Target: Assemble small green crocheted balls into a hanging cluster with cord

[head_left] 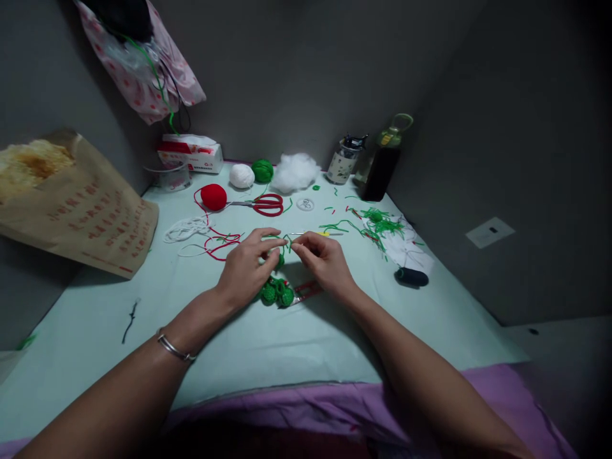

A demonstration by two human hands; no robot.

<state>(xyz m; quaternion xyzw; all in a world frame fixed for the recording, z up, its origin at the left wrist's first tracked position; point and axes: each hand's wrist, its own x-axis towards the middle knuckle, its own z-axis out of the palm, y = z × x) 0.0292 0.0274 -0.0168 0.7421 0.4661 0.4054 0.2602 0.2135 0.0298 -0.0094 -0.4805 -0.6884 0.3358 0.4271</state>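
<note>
My left hand [246,264] and my right hand [325,260] meet over the middle of the table. Between their fingertips runs a thin strand of green yarn [288,242], pinched on both sides. Just under my left fingers hangs or lies a small green knitted or crocheted piece [281,260], partly hidden. Closer to me, round green crocheted balls [277,293] with a bit of red rest on the table. A flat red-brown tool with a metal end [307,291] lies beside them, below my right hand. Behind my fingers is a thin tool with a yellow grip [324,234].
Red-handled scissors [268,204], a red yarn ball [213,197], a white yarn ball [241,176], a green yarn ball [262,170] and white stuffing [295,173] lie behind. Green scraps [382,223] and a dark bottle [381,166] stand right; a paper bag [105,210] leans left.
</note>
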